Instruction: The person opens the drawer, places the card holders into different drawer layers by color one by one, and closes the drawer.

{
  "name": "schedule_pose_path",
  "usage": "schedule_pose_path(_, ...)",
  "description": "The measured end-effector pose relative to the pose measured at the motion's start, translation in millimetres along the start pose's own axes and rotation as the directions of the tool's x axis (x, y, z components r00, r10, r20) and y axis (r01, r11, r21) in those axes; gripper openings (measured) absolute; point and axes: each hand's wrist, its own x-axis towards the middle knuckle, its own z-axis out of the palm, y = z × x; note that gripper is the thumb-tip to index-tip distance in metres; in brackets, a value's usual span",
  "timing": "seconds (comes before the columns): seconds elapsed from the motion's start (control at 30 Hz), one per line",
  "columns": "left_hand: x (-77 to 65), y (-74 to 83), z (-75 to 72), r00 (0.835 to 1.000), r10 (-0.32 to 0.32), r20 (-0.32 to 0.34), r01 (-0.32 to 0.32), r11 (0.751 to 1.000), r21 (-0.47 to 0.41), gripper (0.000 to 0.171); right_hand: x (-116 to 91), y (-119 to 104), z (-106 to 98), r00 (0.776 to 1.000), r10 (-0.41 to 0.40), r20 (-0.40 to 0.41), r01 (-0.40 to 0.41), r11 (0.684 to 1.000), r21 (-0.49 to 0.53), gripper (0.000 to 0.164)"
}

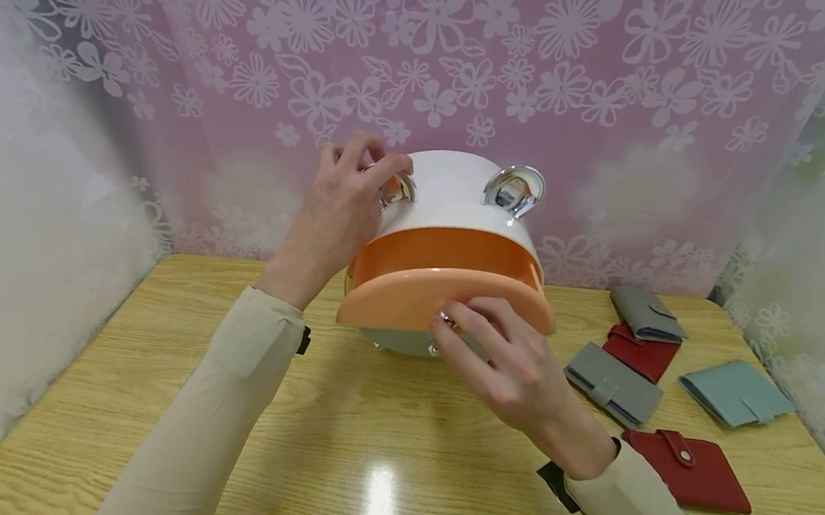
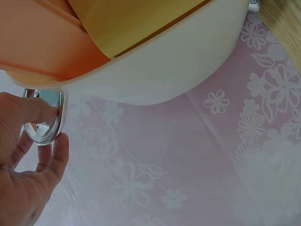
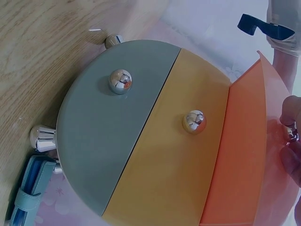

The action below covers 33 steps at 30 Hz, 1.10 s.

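Note:
A round white cabinet (image 1: pixel 452 187) stands on short silver feet, with two silver ear-shaped rings on top. My left hand (image 1: pixel 338 209) grips the left ear (image 2: pixel 46 132) between thumb and fingers. At the front, my right hand (image 1: pixel 513 371) pinches the silver knob (image 3: pixel 292 134) of the top drawer. That orange drawer (image 1: pixel 397 297) is pulled out, and part of its hollow inside shows. Below it, the yellow drawer (image 3: pixel 169 146) and the grey-green drawer (image 3: pixel 106 127) are closed, each with a silver ball knob. The right ear (image 1: pixel 514 189) is untouched.
Several wallets lie on the wooden table (image 1: pixel 334 449) to the right: a taupe one (image 1: pixel 647 313) overlapping a red one (image 1: pixel 644 353), a grey one (image 1: pixel 612 383), a light teal one (image 1: pixel 737 392) and another red one (image 1: pixel 693 471). A pink flowered curtain (image 1: pixel 431 60) hangs behind.

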Motion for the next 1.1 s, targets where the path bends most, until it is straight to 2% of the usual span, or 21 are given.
schedule_pose_path(0.87,0.0,0.0,-0.3,1.0,0.003,0.007,-0.003,1.0,-0.008,0.029,0.2,-4.2,-6.1,1.0,-0.023,-0.015,0.023,1.0,0.009,0.017)
schedule_pose_path(1.1,0.3,0.3,-1.0,1.0,-0.014,0.021,0.014,1.0,-0.009,0.029,-1.9,-6.0,-8.8,1.0,-0.015,0.016,0.015,1.0,0.009,0.019)
